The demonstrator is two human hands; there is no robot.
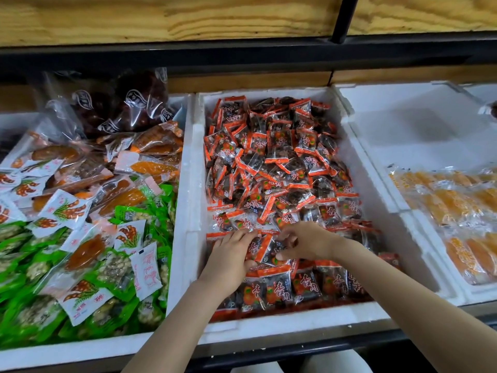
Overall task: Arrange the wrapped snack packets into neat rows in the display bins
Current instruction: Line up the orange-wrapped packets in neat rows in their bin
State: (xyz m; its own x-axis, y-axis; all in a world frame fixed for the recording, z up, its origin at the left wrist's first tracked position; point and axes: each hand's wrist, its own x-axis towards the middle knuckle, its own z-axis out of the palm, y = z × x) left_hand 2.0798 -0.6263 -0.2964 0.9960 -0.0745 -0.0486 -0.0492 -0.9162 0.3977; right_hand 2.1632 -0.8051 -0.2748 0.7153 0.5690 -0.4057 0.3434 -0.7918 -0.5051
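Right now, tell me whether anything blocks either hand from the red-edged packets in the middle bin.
Nothing visible does. The right hand pinches a loose packet, and the left hand rests on the pile beside it, inside the middle bin, just behind the tidy front row.

Up top: pale wood-grain shelf board [188,17], edged underneath by black metal rail [242,47]. Black post [346,14] crossing it, upper right. Wooden back panel [250,82] further back. Dark front ledge [282,348] at bottom.
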